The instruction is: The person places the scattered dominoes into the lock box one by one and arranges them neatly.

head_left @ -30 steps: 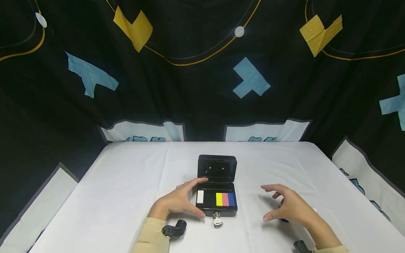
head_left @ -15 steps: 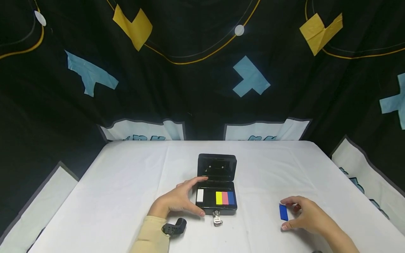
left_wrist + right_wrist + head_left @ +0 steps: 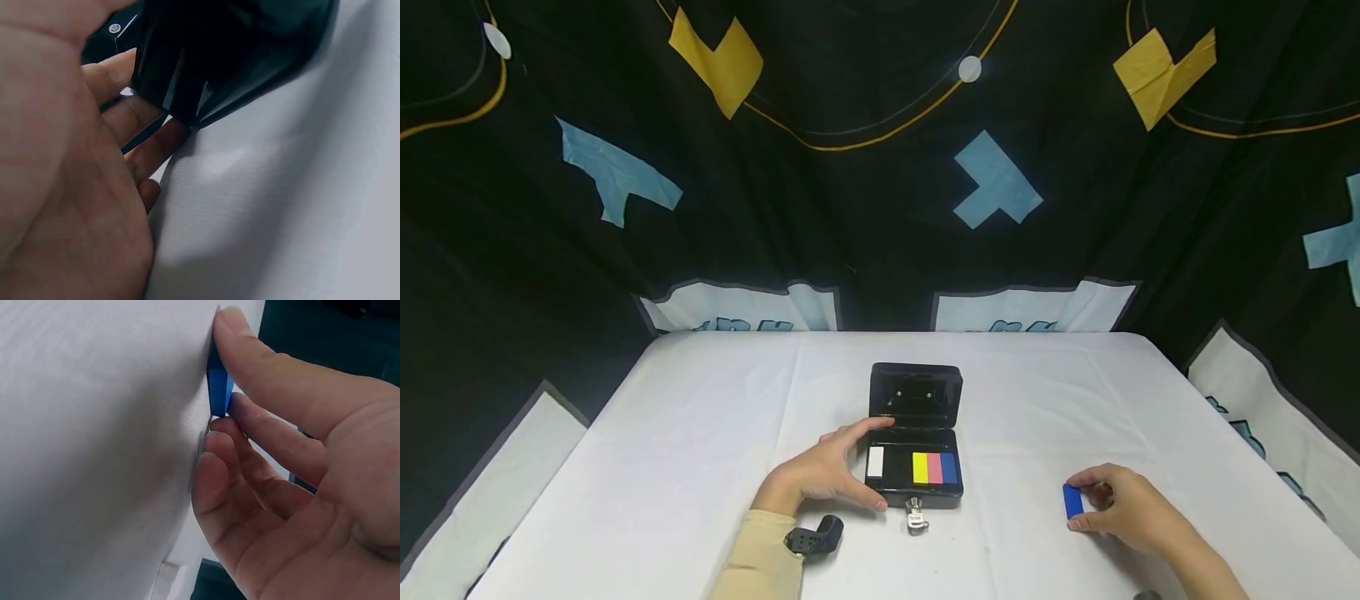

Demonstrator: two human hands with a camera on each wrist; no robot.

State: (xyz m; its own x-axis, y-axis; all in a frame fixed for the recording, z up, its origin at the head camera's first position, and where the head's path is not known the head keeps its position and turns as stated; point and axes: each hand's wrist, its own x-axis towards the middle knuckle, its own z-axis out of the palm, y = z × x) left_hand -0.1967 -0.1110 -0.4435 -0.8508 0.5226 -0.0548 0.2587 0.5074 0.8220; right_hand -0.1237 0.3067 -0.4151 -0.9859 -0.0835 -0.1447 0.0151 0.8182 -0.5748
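A black metal box [image 3: 916, 497] stands on the white table with its lid [image 3: 916, 390] raised. Inside lie a white block [image 3: 876, 462] at the left and yellow [image 3: 920, 468], pink [image 3: 934, 468] and blue [image 3: 949, 468] blocks side by side at the right. My left hand [image 3: 820, 471] grips the box's left side, thumb at the front corner and index finger near the hinge; in the left wrist view its fingers [image 3: 153, 147] touch the black wall. To the right, my right hand [image 3: 1131, 508] pinches a loose blue block [image 3: 1073, 502] between thumb and index finger, at the tabletop.
A small silver lock [image 3: 916, 518] hangs from the box's front. White cloth [image 3: 700, 400] covers the table. Behind it hangs a black curtain [image 3: 850, 233] with yellow and light-blue shapes.
My right hand has moved right and down from above the table, and its thumb and index finger have closed on the loose blue block. My left hand has stayed at the box.
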